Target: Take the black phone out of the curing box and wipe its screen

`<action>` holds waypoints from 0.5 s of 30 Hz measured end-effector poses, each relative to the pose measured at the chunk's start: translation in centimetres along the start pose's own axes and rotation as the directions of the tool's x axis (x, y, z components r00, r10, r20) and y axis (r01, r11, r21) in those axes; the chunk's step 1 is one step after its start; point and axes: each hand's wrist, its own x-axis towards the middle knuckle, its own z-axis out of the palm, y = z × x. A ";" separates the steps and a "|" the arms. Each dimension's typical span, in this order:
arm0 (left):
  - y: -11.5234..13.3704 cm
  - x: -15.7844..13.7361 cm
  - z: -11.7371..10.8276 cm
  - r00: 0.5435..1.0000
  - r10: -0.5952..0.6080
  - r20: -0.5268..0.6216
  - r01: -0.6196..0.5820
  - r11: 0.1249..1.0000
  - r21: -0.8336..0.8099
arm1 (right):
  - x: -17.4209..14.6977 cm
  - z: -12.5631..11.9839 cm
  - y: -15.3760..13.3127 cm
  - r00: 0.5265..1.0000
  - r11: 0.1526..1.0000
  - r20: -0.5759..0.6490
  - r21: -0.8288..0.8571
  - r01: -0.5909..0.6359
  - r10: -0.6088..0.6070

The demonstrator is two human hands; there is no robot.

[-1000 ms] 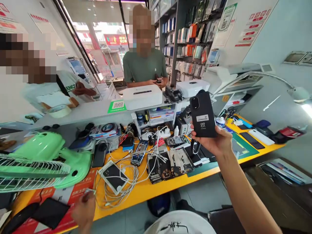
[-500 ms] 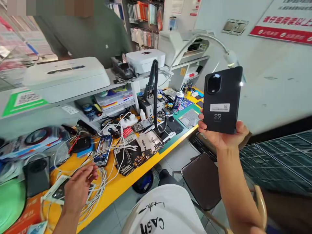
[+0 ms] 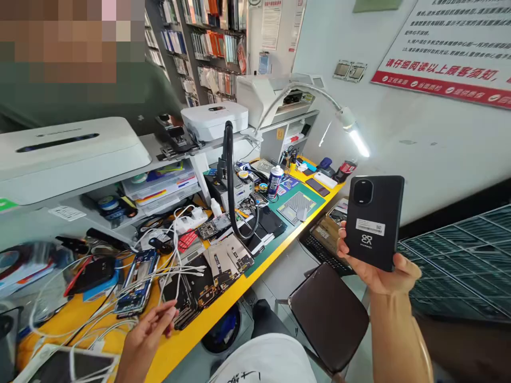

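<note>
My right hand (image 3: 383,279) is closed around the lower end of a black smartphone (image 3: 375,207), held up at the right side of the view. The phone's back faces me, with an oval camera bump, a white label and pale lettering; its screen is hidden. My left hand (image 3: 149,335) is above the bench's front edge, fingers bent and tips pinched together. Whether something small is between them, I cannot make out. Nearest to it are a stack of dark phone parts (image 3: 179,298), white cables (image 3: 175,271) and an opened phone with a blue frame (image 3: 138,279).
A yellow bench (image 3: 171,351) carries phone parts, a green mat (image 3: 315,194), a spray can (image 3: 275,181) and a black bent tube (image 3: 229,175). A lit lamp (image 3: 359,141) hangs above its far end. A brown stool (image 3: 329,316) stands below. Behind the shelf is another person (image 3: 155,98).
The view has swung left to right, showing more of the wall and bench end. The phone in my right hand is lower, below the lamp. My left hand stays pinched.
</note>
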 end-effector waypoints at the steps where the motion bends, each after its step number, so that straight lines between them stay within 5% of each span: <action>1: -0.5 -0.3 0.5 1.000 -0.017 0.017 0.017 1.000 0.008 | -0.1 -0.3 -0.2 1.000 1.000 -0.014 -0.008 0.008 -0.008; 15: -2.5 -2.3 6.8 0.988 -0.087 0.131 0.087 0.996 0.002 | 0.3 -2.2 -0.4 0.996 0.999 -0.080 -0.022 -0.038 0.036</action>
